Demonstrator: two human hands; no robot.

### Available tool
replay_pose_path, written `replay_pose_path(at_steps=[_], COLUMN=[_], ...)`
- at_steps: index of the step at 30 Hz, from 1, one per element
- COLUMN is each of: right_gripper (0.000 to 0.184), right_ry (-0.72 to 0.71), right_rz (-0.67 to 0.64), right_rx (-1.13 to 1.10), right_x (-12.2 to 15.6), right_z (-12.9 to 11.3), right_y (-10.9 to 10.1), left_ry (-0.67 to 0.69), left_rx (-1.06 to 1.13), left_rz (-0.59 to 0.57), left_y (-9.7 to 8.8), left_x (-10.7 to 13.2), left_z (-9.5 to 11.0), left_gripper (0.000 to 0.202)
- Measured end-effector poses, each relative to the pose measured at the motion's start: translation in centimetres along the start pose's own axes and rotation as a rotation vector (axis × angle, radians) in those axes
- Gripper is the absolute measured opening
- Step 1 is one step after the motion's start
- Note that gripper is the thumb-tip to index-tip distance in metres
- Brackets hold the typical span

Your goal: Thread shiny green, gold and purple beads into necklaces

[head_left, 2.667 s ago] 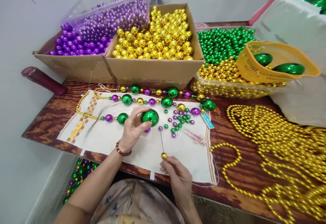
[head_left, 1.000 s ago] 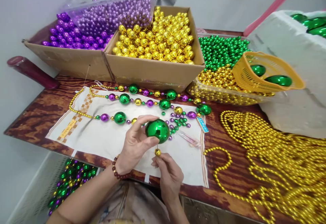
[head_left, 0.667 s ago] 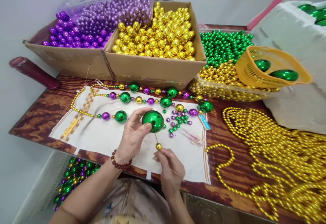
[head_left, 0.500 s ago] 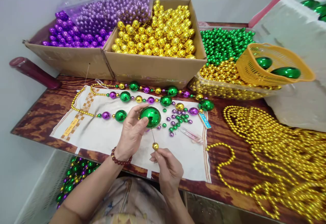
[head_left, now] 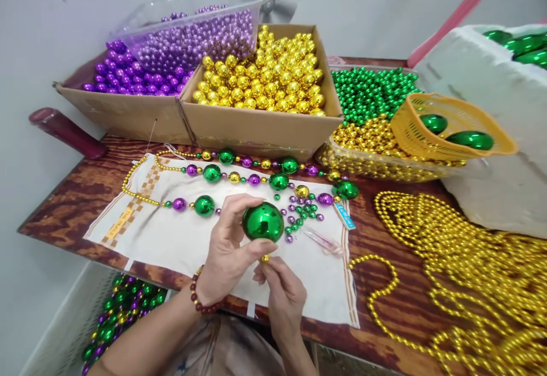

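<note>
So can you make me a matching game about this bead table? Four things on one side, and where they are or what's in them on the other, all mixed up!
Things
1. big green bead
2. yellow basket
3. dark red bottle
4. white cloth

Clues
A. under the loose purple and green beads
B. held in the left hand
C. has shiny green beads inside
D. beside the cardboard box with the purple beads in it

Right pairs: 1-B, 2-C, 3-D, 4-A
</note>
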State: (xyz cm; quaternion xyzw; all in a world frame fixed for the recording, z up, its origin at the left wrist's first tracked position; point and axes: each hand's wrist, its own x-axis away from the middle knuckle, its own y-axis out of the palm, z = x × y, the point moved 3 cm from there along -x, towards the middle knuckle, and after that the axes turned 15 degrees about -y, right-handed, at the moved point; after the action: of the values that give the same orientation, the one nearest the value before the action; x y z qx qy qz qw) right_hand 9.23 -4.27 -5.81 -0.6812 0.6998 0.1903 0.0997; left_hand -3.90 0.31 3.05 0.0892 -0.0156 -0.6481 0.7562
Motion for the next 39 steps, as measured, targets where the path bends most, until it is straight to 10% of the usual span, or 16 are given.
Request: replay_pose_path(at_steps=[16, 31, 39], right_gripper=[0.017, 0.016, 0.023], right_ry=[-0.004, 0.055, 0.119], right_rz=[0.034, 0.070, 0.097], right_rx=[0.013, -0.172, -0.145], right_x=[0.2, -1.3, -2.7], right_z=[0.4, 1.3, 0.3], right_y=[0.1, 0.5, 0.7], left_ry=[-0.248, -0.026, -0.124], left_rx=[0.232, 0.084, -0.024], left_rz=[-0.028, -0.149, -0.111], left_y=[-0.3, 0.2, 0.5], left_x=[-1.5, -0.6, -0.6], left_z=[-1.7, 0.2, -1.7], left_gripper=[0.039, 0.051, 0.052])
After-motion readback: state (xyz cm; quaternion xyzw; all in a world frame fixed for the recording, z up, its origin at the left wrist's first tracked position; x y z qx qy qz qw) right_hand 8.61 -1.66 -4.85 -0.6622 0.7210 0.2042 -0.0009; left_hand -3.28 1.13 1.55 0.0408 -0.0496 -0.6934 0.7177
